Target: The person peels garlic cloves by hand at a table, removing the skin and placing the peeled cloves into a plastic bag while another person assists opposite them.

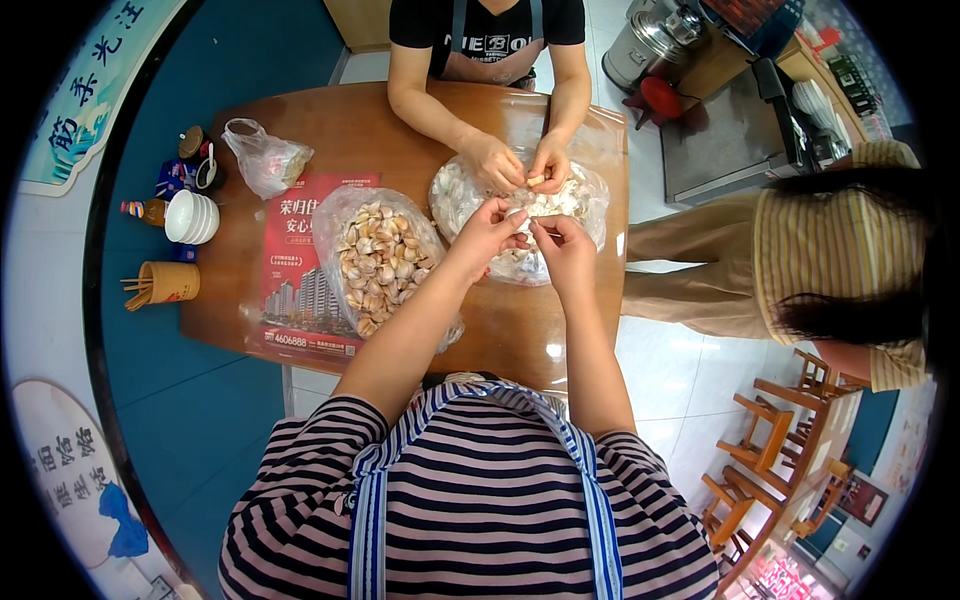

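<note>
Both my hands meet above a clear plastic bag (592, 225) strewn with pale garlic skins (454, 184). Between the fingertips of my left hand (487, 232) is a whitish garlic clove (517, 219). The thumb and forefinger of my right hand (566, 244) pinch at its right side. Left of my left forearm lies another plastic bag (330, 217), spread under a heap of unpeeled garlic cloves (382, 259). Across the table, a co-worker's hands (517, 165) hold a yellowish clove (535, 181) over the skins, just beyond my fingers.
A red printed poster (274, 300) lies on the wooden table (510, 330). At the left stand stacked white bowls (191, 217), a chopstick holder (176, 282) and a knotted plastic bag (266, 157). A person in striped clothing (832, 255) stands at the table's right, near wooden stools (765, 435).
</note>
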`<state>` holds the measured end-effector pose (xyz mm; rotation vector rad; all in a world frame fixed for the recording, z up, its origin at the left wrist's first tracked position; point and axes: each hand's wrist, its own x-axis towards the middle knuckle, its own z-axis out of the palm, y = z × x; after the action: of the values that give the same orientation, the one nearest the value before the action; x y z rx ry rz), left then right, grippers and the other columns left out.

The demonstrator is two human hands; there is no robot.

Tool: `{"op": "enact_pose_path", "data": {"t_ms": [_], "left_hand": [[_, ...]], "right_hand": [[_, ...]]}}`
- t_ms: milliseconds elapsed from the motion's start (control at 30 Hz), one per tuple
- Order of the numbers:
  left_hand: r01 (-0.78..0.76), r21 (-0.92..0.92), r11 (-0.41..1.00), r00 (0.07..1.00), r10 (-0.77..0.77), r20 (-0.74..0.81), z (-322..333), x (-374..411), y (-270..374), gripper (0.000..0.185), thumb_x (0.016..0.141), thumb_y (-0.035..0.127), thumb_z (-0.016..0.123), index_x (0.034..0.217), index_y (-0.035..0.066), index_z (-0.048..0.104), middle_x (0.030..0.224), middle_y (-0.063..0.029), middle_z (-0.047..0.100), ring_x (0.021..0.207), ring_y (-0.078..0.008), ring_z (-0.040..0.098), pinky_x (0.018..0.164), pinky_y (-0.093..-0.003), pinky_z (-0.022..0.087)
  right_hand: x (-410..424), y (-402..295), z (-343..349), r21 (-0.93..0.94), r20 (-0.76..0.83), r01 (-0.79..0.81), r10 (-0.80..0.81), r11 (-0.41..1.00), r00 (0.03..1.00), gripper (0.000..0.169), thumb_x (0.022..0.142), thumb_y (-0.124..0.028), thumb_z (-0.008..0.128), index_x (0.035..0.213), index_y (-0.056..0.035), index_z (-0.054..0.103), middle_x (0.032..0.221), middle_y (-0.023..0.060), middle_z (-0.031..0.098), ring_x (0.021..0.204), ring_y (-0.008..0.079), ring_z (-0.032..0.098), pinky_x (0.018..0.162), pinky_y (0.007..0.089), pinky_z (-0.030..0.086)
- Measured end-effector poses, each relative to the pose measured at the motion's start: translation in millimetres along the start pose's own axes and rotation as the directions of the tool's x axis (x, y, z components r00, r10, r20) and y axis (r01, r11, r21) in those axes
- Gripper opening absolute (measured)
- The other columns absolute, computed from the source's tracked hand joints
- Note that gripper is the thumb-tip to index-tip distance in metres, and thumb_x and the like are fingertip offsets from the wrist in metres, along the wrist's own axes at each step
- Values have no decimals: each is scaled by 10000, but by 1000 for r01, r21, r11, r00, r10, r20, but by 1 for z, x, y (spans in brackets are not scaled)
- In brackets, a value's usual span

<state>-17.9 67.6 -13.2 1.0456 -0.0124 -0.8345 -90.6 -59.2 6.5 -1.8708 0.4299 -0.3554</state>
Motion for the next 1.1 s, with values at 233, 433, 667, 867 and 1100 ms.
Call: {"op": "enact_pose_path", "data": {"t_ms": [233, 433, 667, 867, 1100], "left_hand": [[13, -111, 994, 995, -1, 102, 0, -1, -3, 234, 895, 227, 569, 995, 31, 492, 902, -54, 537, 742, -154, 558, 688, -280, 489], [78, -188, 979, 972, -33, 232, -9, -4, -1, 285, 906, 241, 549, 1073, 14, 511, 937, -62, 555, 749, -149, 560, 705, -269, 487], [33, -265, 964, 993, -2, 116, -6, -5, 3, 305, 907, 204, 545, 1133, 3, 508, 1033, -66, 534, 900, -161, 566, 845, -285, 491], [-37, -251, 967, 996, 56, 68, -6, -1, -1, 280, 888, 121, 563, 1134, 11, 484, 1104, -89, 527, 979, -168, 559, 905, -301, 468], [-61, -123, 991, 992, 74, 102, -5, 3, 0, 234, 860, 92, 601, 1065, 36, 503, 1081, -80, 557, 1011, -142, 542, 900, -285, 447]], "right_hand": [[4, 19, 4, 611, 96, -293, 298, 736, 950, 109, 825, -89, 637, 871, 5, 608, 801, 47, 625, 705, 126, 586, 663, 216, 468], [11, 39, 2, 861, 163, -341, 430, 378, 888, 113, 840, -95, 622, 885, 5, 593, 790, 45, 608, 704, 100, 556, 685, 215, 482], [24, 43, -14, 82, -131, -127, 137, 988, 982, 240, 843, -91, 608, 1057, 14, 578, 913, 83, 614, 782, 154, 606, 701, 269, 514], [12, 10, -2, 96, -11, -8, 9, 995, 1000, 255, 811, -73, 646, 1054, -6, 612, 917, 77, 619, 816, 120, 606, 696, 238, 497], [6, -1, 4, 40, -51, 53, -51, 998, 997, 135, 782, -54, 665, 905, -3, 639, 839, 94, 608, 729, 168, 616, 652, 260, 509]]}}
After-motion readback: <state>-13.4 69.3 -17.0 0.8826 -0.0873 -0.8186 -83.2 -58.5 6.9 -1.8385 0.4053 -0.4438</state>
